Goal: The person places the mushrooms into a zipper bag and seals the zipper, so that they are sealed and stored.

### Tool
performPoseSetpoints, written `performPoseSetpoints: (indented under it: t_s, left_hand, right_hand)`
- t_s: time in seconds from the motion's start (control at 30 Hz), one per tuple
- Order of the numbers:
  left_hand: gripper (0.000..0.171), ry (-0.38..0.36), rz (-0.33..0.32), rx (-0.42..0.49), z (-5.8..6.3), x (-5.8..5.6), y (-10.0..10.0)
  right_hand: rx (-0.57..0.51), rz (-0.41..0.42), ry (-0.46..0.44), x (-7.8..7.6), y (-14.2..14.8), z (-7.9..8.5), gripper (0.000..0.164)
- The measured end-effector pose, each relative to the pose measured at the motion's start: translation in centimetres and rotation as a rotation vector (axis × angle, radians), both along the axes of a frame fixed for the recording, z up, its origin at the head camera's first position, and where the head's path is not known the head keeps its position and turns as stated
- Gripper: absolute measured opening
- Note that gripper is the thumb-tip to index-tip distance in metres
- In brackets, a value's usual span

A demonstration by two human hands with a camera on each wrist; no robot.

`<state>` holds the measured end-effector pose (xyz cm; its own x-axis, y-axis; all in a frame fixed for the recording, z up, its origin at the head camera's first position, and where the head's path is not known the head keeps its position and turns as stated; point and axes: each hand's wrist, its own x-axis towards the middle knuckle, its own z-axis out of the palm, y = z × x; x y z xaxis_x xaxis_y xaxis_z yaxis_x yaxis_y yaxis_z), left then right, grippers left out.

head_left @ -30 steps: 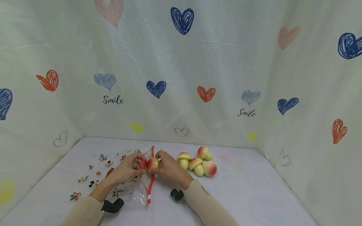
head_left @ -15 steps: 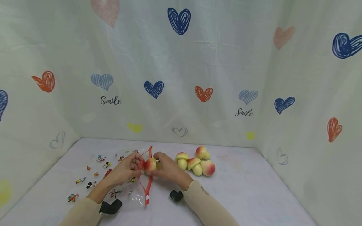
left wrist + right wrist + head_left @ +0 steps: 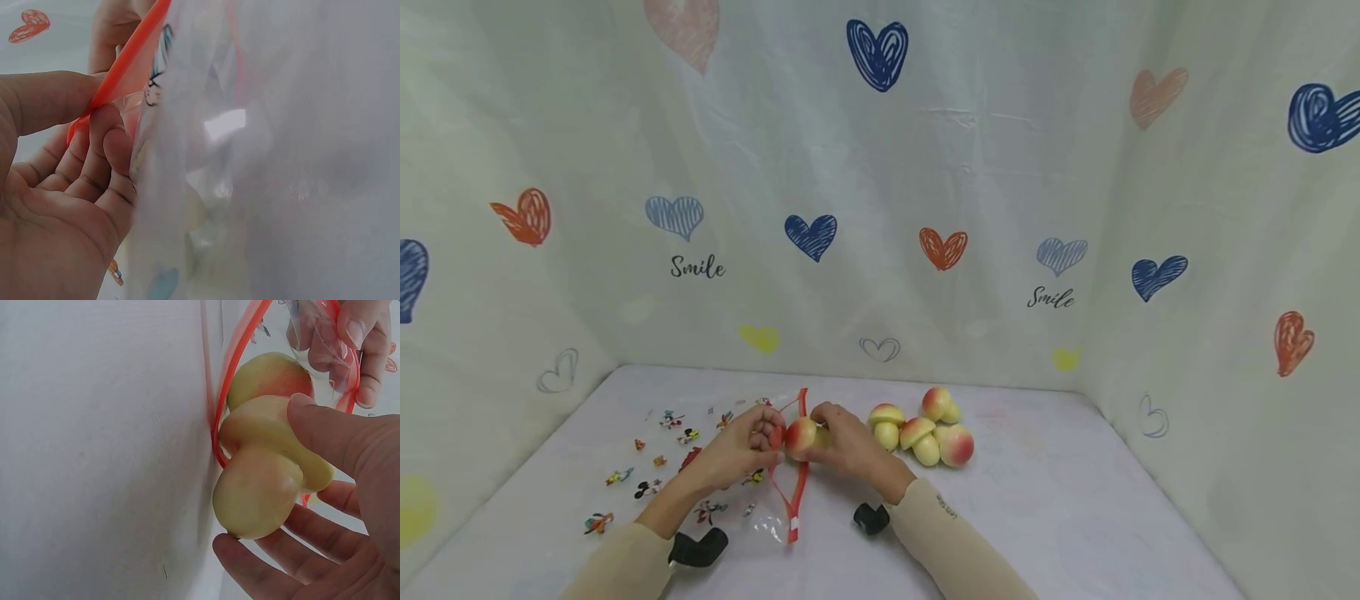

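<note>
My left hand (image 3: 748, 442) pinches the red zip edge (image 3: 125, 62) of a clear plastic bag (image 3: 767, 521) printed with small cartoon figures, holding its mouth apart. With the right hand (image 3: 848, 443) I grip a yellow-and-red toy mushroom (image 3: 801, 437) at that mouth. In the right wrist view, the thumb lies on the mushroom's cap and the fingers are under its rounded stem (image 3: 257, 494). Behind it, within the red-rimmed opening, sits another round yellow-red piece (image 3: 269, 378). In the left wrist view, the bag's film blurs most of what lies beyond.
Several more toy mushrooms (image 3: 925, 442) are grouped on the white table (image 3: 1060, 500), just right of my right hand. The bag's printed body lies flat to the left, partly under the left forearm. Black wrist mounts (image 3: 698, 548) stick out near both cuffs. A heart-patterned curtain (image 3: 880, 167) surrounds the table.
The head view sways slightly. The held mushroom shifts a touch to the left at the bag's mouth; both hands keep the same holds.
</note>
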<state>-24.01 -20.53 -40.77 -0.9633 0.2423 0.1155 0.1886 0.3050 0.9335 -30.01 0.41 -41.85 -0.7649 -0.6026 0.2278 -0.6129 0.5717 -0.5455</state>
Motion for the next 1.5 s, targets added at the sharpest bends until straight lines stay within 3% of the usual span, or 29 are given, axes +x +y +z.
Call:
performPoseSetpoints:
  t_s: [0.2,0.4,1.23,1.5]
  left_hand:
    - [0.046,-0.021,0.023,0.014,-0.1,0.0,0.1]
    - [0.048,-0.007,-0.017,0.019,-0.1,0.4,-0.4]
    - [0.048,0.011,-0.05,0.04,0.6,0.3,-0.1]
    - [0.046,0.015,-0.04,0.024,0.2,0.1,0.1]
  right_hand:
    - [0.012,0.029,0.015,-0.1,0.1,-0.1,0.047]
    - [0.022,0.056,0.03,-0.2,-0.1,-0.4,0.046]
    - [0.008,0.001,0.005,-0.4,-0.8,-0.2,0.037]
    - [-0.008,0.011,-0.011,-0.3,-1.1,-0.3,0.033]
